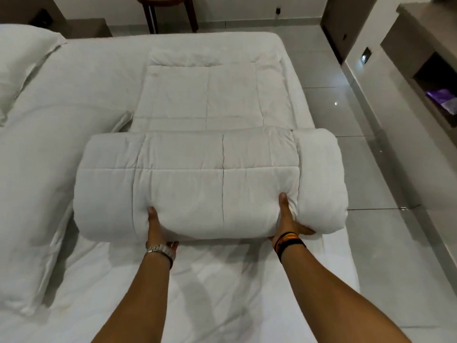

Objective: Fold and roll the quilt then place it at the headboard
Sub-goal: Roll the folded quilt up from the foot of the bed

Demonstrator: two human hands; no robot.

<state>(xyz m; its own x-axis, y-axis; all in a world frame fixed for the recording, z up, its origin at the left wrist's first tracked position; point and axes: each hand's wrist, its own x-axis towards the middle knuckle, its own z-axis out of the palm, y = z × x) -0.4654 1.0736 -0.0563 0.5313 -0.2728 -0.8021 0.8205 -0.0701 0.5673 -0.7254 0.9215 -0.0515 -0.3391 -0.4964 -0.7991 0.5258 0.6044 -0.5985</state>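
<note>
While both hands press into its near side, the thick white stitched quilt point(197, 179) lies partly rolled on the white-sheeted bed point(212, 288), its flat unrolled part stretching beyond the roll toward the bed's far edge. The left hand point(157, 229), a silver watch point(160, 251) at its wrist, and the right hand point(288, 219), wearing dark bands point(289, 241), have their fingers clamped on the roll. White pillows point(27, 169) lie left of the quilt.

Both arms reach forward, left hand point(156, 227) and right hand point(288, 219) gripping.
</note>
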